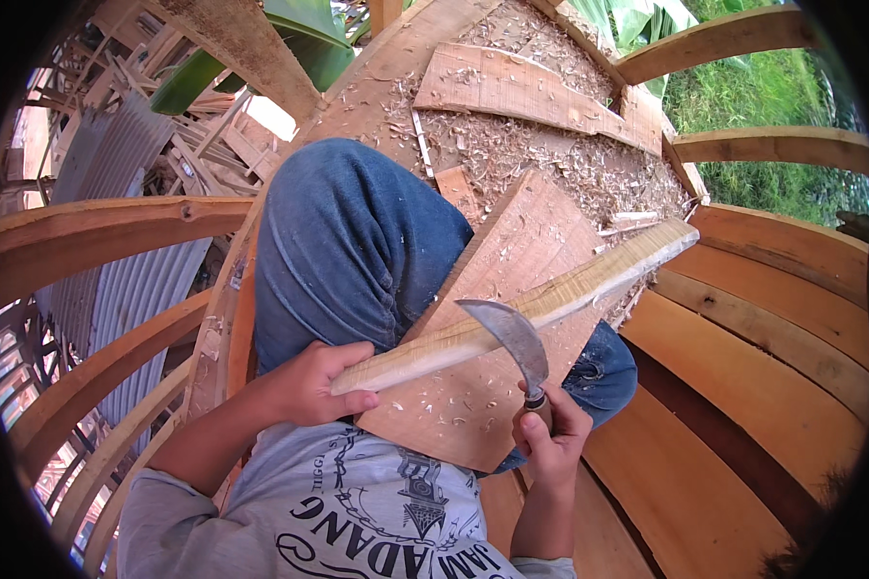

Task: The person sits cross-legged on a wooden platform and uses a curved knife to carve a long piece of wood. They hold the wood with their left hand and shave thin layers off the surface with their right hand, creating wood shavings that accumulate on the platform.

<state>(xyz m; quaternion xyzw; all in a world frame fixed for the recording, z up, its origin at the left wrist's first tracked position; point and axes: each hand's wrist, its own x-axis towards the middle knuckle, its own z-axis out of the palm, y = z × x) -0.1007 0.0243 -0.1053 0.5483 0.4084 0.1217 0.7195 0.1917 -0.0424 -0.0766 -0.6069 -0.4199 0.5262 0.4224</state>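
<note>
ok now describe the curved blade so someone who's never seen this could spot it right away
Across the person's blue jeans lies a wide board, crossed by a long pale strip. The right hand holds the curved blade, overlapping the strip in view. Its grey metal crescent, tip pointing left, stands out from the pale wood around it.

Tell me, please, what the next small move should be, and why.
Perhaps draw the knife lightly along the stick: the right hand holds the knife over the stick, the left hand grips the stick's end, and shavings lie around.
</note>
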